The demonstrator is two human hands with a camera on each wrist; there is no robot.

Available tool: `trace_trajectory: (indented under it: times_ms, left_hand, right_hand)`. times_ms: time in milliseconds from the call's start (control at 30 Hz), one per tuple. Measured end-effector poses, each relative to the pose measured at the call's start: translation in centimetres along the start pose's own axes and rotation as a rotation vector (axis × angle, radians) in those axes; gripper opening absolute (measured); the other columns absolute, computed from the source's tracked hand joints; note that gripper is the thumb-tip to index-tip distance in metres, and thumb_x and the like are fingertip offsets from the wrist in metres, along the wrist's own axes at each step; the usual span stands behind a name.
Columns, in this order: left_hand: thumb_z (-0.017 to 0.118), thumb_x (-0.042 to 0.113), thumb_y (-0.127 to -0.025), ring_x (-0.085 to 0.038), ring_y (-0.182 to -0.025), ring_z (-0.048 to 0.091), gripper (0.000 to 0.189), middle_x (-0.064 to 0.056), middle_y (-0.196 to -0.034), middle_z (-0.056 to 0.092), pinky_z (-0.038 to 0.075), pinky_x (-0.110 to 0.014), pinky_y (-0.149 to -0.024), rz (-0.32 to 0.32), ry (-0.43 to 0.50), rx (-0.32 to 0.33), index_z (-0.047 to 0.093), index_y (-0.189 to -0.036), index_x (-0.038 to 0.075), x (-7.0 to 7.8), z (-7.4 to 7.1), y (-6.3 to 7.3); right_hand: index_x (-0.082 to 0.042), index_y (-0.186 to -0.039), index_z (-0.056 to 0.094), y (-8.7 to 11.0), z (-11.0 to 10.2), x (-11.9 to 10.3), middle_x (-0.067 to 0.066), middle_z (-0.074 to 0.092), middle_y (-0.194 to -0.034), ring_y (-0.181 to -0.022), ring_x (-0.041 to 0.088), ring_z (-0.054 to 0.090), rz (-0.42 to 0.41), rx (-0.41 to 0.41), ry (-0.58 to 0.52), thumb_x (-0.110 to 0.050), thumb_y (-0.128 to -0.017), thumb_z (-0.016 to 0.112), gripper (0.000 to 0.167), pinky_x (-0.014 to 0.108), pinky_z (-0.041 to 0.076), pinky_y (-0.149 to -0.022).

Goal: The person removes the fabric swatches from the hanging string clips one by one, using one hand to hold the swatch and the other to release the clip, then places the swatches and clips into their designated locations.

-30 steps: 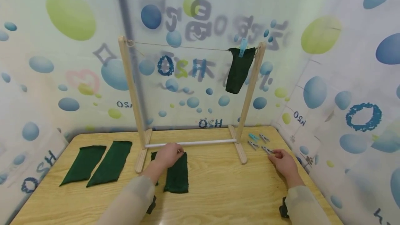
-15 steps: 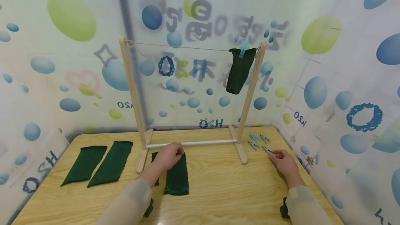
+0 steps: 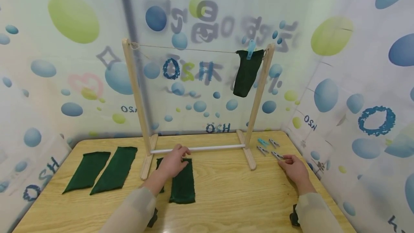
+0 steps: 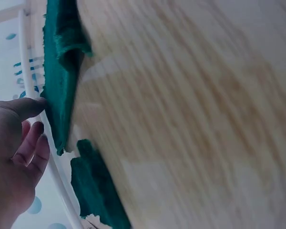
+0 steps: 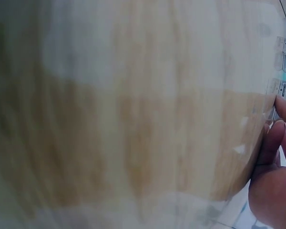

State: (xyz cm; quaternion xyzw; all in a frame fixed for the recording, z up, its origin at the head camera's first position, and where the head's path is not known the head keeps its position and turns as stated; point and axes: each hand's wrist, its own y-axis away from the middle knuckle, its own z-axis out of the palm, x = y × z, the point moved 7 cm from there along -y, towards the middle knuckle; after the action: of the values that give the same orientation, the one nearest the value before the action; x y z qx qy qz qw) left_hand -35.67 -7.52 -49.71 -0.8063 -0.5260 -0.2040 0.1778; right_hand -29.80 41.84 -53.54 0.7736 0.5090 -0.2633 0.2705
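My left hand (image 3: 173, 161) is over the top edge of a dark green cloth strip (image 3: 182, 186), its thumb and fingers spread apart. In the left wrist view, the thumb lies at the edge of the green cloth (image 4: 62, 95), and the other fingers are loosely bent with nothing between them. Partly hidden under the left forearm is another green strip (image 3: 160, 162). At the table's right side my right hand (image 3: 293, 169) pinches the end of a grey clothespin (image 3: 276, 155) lying on the table; in the right wrist view the fingertips mostly cover that end.
Behind the hands stands a wooden rack (image 3: 137, 96) with a string (image 3: 187, 49) across it. A green cloth (image 3: 247, 74) hangs at its right, under a blue clothespin (image 3: 251, 49). Several clothespins (image 3: 262, 150) lie near the right foot. Two green strips (image 3: 113, 170) lie at left.
The left hand has let go of the cloth's top edge: its thumb and finger have parted and it has lifted slightly. The strip lies slightly nearer. The right hand has stayed at the clothespin.
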Motion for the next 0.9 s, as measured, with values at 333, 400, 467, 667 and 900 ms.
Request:
trace_trajectory:
  times_ms: [333, 400, 467, 667, 900]
  left_hand:
    - [0.088, 0.044, -0.093, -0.029, -0.116, 0.075, 0.057, -0.01, -0.129, 0.079, 0.062, -0.05, -0.096, -0.084, -0.061, -0.177, 0.077, -0.137, 0.009, -0.4, -0.3, 1.4]
    - [0.089, 0.043, -0.093, -0.034, -0.132, 0.07, 0.062, -0.013, -0.143, 0.074, 0.058, -0.055, -0.109, -0.082, -0.053, -0.207, 0.074, -0.141, 0.007, -0.4, -0.2, 1.6]
    - [0.089, 0.043, -0.093, -0.033, -0.131, 0.07, 0.065, -0.013, -0.145, 0.073, 0.056, -0.055, -0.111, -0.082, -0.033, -0.22, 0.071, -0.145, 0.007, -0.5, -0.1, 1.7]
    - [0.094, 0.034, -0.089, -0.018, -0.075, 0.061, 0.074, -0.004, -0.087, 0.07, 0.053, -0.037, -0.069, -0.077, 0.084, -0.28, 0.065, -0.151, 0.007, -0.2, 0.0, 2.9]
    - [0.1, 0.028, -0.081, -0.017, -0.065, 0.053, 0.09, -0.001, -0.07, 0.061, 0.047, -0.034, -0.067, -0.117, 0.103, -0.382, 0.058, -0.158, 0.009, 0.7, 0.2, 5.2]
  right_hand:
    - [0.003, -0.15, 0.053, -0.3, -0.1, 0.2, 0.032, 0.059, -0.143, -0.125, 0.048, 0.059, 0.03, 0.012, -0.001, -0.043, -0.107, 0.066, 0.064, 0.062, 0.048, -0.106]
    - [0.003, -0.15, 0.053, -0.2, -0.2, 0.1, 0.033, 0.059, -0.143, -0.125, 0.048, 0.059, 0.033, 0.015, -0.001, -0.044, -0.107, 0.066, 0.064, 0.062, 0.048, -0.106]
    - [0.002, -0.15, 0.053, -0.2, -0.2, 0.1, 0.033, 0.059, -0.143, -0.125, 0.048, 0.059, 0.037, 0.015, 0.002, -0.045, -0.107, 0.066, 0.065, 0.062, 0.048, -0.106]
    - [0.002, -0.151, 0.051, 0.0, -0.1, 0.0, 0.033, 0.058, -0.143, -0.124, 0.048, 0.059, 0.046, 0.014, -0.004, -0.045, -0.107, 0.066, 0.066, 0.061, 0.048, -0.105]
    - [0.001, -0.149, 0.051, -0.2, -0.1, -0.1, 0.033, 0.059, -0.143, -0.123, 0.049, 0.061, 0.028, 0.022, 0.036, -0.044, -0.109, 0.062, 0.062, 0.062, 0.049, -0.104]
